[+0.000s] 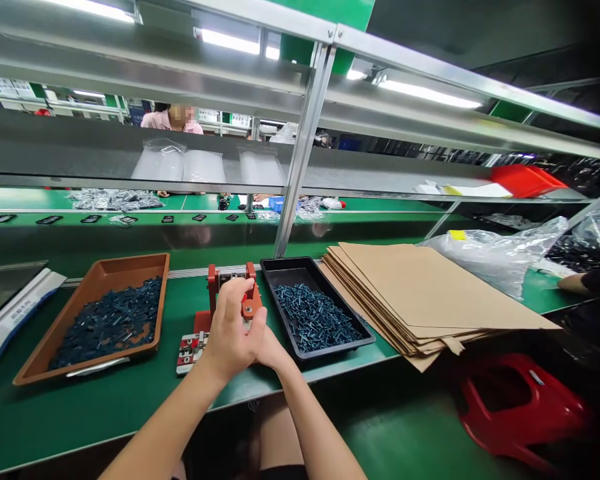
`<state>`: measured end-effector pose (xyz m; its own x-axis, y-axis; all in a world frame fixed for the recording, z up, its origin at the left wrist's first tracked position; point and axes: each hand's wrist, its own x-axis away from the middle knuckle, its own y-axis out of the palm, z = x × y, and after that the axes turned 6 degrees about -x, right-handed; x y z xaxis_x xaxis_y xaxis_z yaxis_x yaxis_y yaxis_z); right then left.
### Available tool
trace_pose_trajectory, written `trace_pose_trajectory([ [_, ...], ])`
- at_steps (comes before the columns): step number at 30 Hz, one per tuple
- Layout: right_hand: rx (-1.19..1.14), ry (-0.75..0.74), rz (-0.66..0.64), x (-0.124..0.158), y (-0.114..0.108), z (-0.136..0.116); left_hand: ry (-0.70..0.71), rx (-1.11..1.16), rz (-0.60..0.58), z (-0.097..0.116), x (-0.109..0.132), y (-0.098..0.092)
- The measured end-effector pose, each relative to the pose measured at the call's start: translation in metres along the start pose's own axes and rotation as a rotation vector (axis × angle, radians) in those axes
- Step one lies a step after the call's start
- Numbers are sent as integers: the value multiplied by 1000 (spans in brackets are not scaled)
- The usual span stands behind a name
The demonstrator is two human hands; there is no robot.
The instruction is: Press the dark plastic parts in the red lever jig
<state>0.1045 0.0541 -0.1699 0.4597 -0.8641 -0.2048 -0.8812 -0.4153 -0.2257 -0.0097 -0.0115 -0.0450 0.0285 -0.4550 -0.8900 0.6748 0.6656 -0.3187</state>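
Observation:
At the middle of the bench my left hand (229, 337) is raised in front of a red metal jig (211, 283). Its fingers are bent forward and stand apart from the thumb, with a red part of the jig showing in the gap. I cannot tell whether the fingertips touch the jig. My right hand (270, 347) lies close behind the left, which hides its fingers. To the left, a brown tray (97, 270) contains many dark blue small parts (115, 320). On the right a black tray (347, 343) carries thin dark blue pieces (317, 317).
Flat brown cardboard sheets (430, 293) are stacked right of the black tray, beside a clear plastic bag (500, 257). A metal post (305, 140) rises behind the jig. A red stool (525, 400) stands at lower right. Another person (163, 121) is across the line.

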Motion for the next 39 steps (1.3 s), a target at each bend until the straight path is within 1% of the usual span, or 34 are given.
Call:
trace_pose_trajectory([
  [5, 65, -3, 14, -1, 1, 3, 61, -69, 41, -2, 1, 8],
  [8, 77, 6, -9, -1, 0, -1, 106, -90, 54, -5, 0, 9],
  [11, 56, 2, -39, -1, -1, -3, 150, -93, 38, -8, 0, 8],
  [14, 50, 34, -23, 0, 0, 0, 140, -97, 33, -7, 1, 7],
  [16, 42, 52, 2, -1, 1, 4, 128, -110, 63, -6, 2, 7],
  [18, 7, 32, 3, -2, 1, 9, 131, -103, 74, -6, -1, 5],
  [20, -29, 6, -10, -3, 2, 12, 101, -67, 36, -9, -14, 2],
  [21, -36, -1, -16, -3, 2, 14, 48, -46, 5, -11, -24, 1],
  [24, 11, 10, 17, -1, 5, 14, -216, 15, -120, -23, -65, 2],
  [25, 38, 9, 33, 0, 7, 13, -285, 40, -166, -28, -78, 3],
  [26, 64, 3, 46, 2, 8, 12, -324, 68, -205, -34, -88, 4],
  [27, 88, -8, 54, 4, 10, 10, -333, 92, -229, -39, -95, 5],
  [28, 108, -24, 61, 6, 11, 9, -317, 101, -228, -44, -97, 5],
  [29, 123, -49, 67, 8, 12, 8, -283, 89, -202, -48, -93, 3],
  [30, 132, -82, 76, 10, 12, 7, -240, 58, -156, -53, -84, 0],
  [31, 134, -121, 88, 12, 12, 7, -197, 12, -103, -58, -69, -5],
  [33, 123, -199, 100, 15, 11, 6, -158, -101, -14, -71, -27, -16],
  [34, 117, -225, 96, 15, 10, 6, -181, -156, -8, -80, -2, -21],
  [35, 117, -237, 84, 16, 10, 6, -227, -205, -38, -89, 23, -26],
  [36, 126, -237, 70, 16, 10, 6, -281, -244, -116, -99, 47, -30],
  [38, 165, -225, 37, 15, 11, 6, -400, -277, -345, -115, 87, -35],
  [39, 190, -219, 29, 14, 12, 6, -460, -275, -449, -120, 101, -35],
])
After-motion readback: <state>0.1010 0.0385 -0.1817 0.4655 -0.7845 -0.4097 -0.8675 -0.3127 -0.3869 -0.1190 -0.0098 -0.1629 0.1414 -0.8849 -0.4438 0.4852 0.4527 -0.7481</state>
